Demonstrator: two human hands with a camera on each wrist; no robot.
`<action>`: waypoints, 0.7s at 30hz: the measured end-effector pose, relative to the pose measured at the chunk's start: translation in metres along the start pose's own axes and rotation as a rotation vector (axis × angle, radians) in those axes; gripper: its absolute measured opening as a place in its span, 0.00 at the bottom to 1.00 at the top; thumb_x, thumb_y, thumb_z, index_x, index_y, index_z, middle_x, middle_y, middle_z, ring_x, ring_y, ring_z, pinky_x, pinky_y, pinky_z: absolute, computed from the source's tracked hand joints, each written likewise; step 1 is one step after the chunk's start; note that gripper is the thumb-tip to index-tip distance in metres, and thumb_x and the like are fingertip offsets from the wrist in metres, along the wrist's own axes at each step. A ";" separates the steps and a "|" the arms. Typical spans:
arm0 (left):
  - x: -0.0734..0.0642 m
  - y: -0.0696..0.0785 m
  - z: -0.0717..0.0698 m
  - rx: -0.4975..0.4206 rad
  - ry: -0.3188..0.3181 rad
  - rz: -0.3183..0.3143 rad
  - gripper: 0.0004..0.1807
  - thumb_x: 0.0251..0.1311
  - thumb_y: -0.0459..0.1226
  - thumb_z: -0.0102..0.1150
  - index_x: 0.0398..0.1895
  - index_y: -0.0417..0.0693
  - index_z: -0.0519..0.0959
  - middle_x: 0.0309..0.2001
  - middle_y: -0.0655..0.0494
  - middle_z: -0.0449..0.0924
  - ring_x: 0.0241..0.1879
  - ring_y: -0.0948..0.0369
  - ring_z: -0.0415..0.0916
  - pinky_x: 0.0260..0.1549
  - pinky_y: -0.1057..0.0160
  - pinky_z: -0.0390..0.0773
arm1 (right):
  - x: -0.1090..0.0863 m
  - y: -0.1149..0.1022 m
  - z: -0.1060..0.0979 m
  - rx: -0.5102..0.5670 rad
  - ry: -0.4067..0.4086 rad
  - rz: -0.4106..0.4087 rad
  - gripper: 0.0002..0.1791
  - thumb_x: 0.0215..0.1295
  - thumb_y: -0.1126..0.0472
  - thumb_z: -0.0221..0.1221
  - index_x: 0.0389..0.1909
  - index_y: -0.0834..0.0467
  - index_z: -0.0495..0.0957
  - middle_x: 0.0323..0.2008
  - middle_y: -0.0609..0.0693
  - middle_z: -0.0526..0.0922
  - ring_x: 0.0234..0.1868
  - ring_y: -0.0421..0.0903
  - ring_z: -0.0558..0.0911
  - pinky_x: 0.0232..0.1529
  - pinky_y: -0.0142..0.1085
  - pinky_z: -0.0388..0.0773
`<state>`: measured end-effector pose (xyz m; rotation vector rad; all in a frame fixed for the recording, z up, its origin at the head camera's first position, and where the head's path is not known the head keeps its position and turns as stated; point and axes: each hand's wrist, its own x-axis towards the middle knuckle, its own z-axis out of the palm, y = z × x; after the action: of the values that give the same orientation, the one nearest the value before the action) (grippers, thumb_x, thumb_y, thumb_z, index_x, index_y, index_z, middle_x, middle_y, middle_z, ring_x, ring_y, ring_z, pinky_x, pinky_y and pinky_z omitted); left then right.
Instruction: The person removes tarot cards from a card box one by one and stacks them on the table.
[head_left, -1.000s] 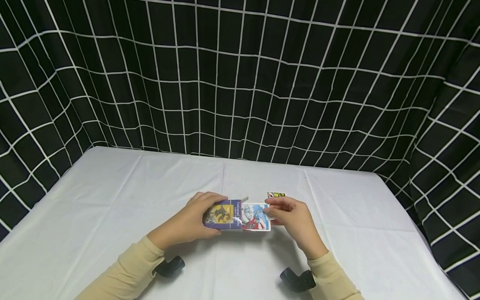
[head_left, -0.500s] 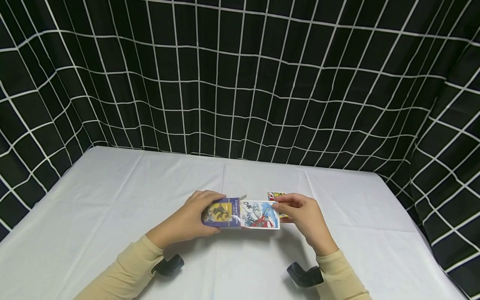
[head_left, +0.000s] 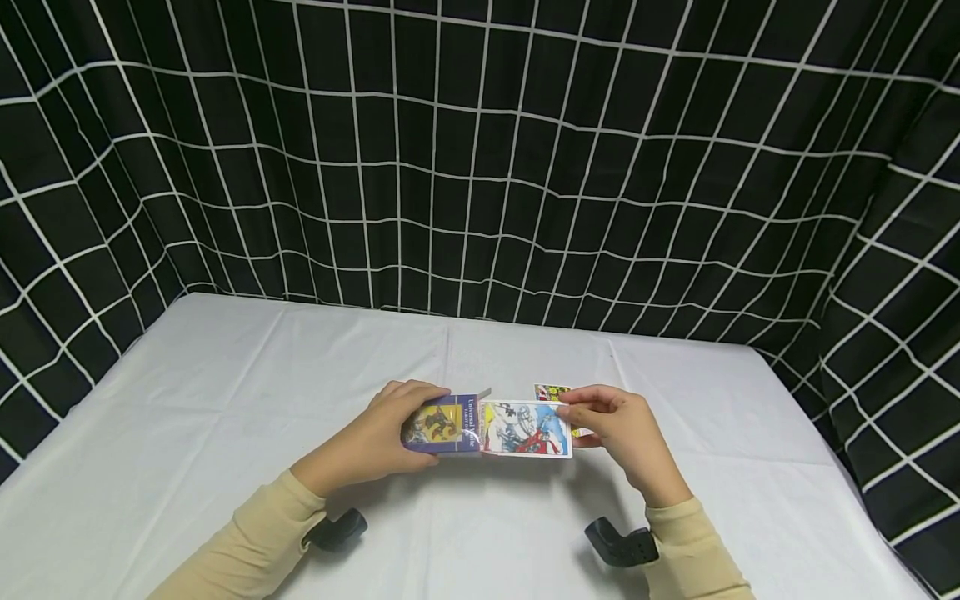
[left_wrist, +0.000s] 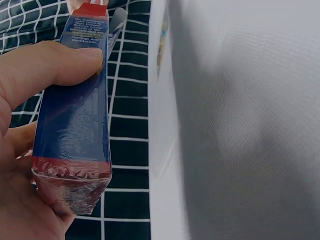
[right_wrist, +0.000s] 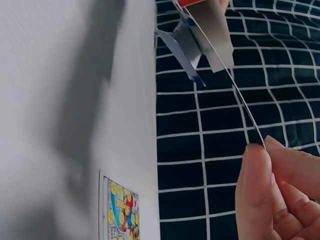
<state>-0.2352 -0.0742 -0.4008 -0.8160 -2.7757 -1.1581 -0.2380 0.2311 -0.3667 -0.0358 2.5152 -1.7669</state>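
My left hand (head_left: 381,433) grips the box (head_left: 442,423), lower centre of frame; right hand (head_left: 632,433) pinches the card (head_left: 525,429). Crooked pull could crease it.

The right hand (right_wrist: 280,192) pinches a thin card (right_wrist: 239,91) between thumb and fingertip. Seen edge-on, the thin card reaches left to a box (right_wrist: 217,42), whose end stands open, a blue-edged flap (right_wrist: 181,57) sticking out. Below, a colourful loose card (right_wrist: 121,212) with yellow discs lies on the white tabletop (right_wrist: 35,115); shadows (right_wrist: 85,100) cross the cloth-like surface. Dark fabric (right_wrist: 182,172) with white grid lines fills the far side.
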 end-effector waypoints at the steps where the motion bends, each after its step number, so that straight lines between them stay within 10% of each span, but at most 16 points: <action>1: 0.000 0.000 0.000 -0.002 -0.002 0.000 0.43 0.43 0.36 0.77 0.68 0.47 0.71 0.66 0.51 0.73 0.64 0.52 0.66 0.65 0.45 0.65 | 0.000 0.000 -0.001 -0.001 -0.006 0.002 0.18 0.63 0.66 0.64 0.50 0.73 0.78 0.33 0.47 0.86 0.31 0.37 0.83 0.34 0.34 0.85; 21: 0.000 0.001 -0.001 -0.010 -0.006 0.001 0.43 0.43 0.35 0.77 0.68 0.46 0.71 0.66 0.50 0.72 0.65 0.51 0.65 0.66 0.44 0.65 | -0.001 -0.003 -0.014 -0.075 -0.125 0.006 0.17 0.59 0.66 0.66 0.46 0.74 0.81 0.35 0.52 0.87 0.30 0.38 0.84 0.37 0.36 0.86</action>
<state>-0.2346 -0.0745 -0.3996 -0.8232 -2.7759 -1.1721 -0.2377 0.2433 -0.3595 -0.1382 2.4891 -1.6136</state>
